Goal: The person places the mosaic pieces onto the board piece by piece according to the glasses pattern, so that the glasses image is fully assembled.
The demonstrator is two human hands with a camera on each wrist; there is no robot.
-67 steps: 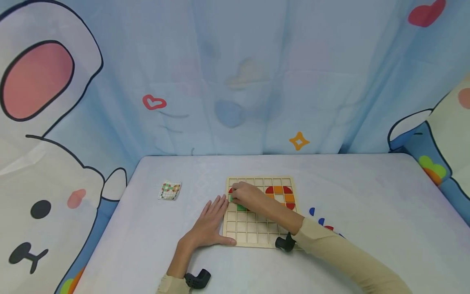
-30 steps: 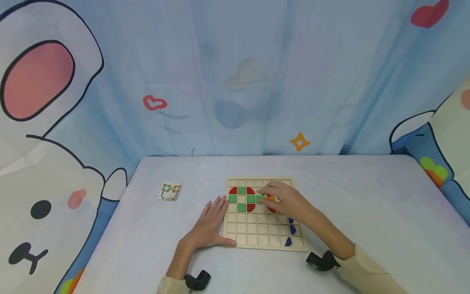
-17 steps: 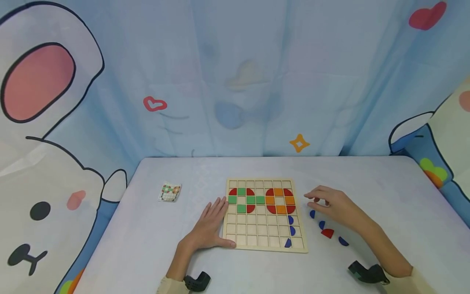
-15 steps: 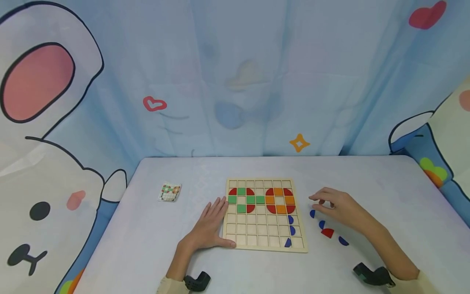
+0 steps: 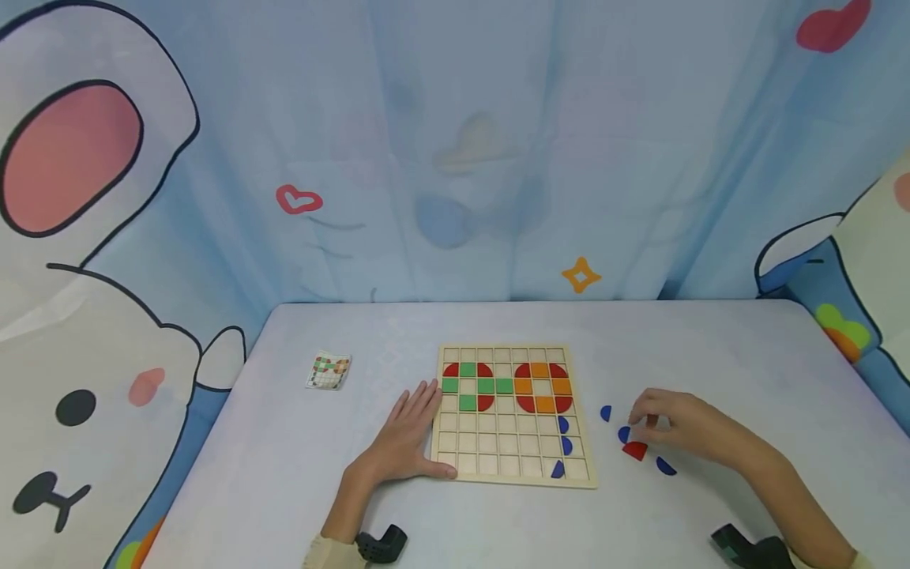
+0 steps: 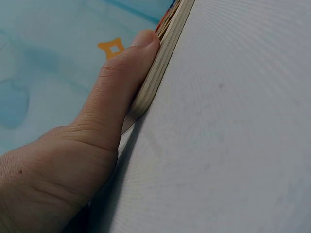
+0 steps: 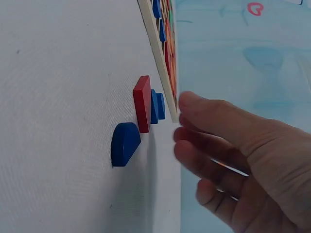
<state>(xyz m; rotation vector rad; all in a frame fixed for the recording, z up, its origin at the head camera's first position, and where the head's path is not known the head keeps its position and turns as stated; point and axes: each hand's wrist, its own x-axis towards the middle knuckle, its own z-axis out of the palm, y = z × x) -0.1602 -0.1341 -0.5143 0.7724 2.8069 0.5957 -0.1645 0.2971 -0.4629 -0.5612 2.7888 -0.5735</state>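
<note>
The right hand (image 5: 671,431) has left the square wooden grid board (image 5: 513,474) and now hovers over the loose red quarter-circle wooden piece (image 5: 635,450) on the white tabletop (image 5: 711,356), fingers loosely curled, holding nothing; a second ago it reached across the orange tiles (image 5: 543,387); the left hand (image 5: 405,438) stays flat, open, bracing the board's edge.

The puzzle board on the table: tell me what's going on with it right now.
A person steadies the wooden grid board with the left hand flat against its left edge. Red, green and orange tiles fill part of the upper rows. The right hand reaches over loose pieces to the board's right, fingers at a red piece among blue ones.
</note>
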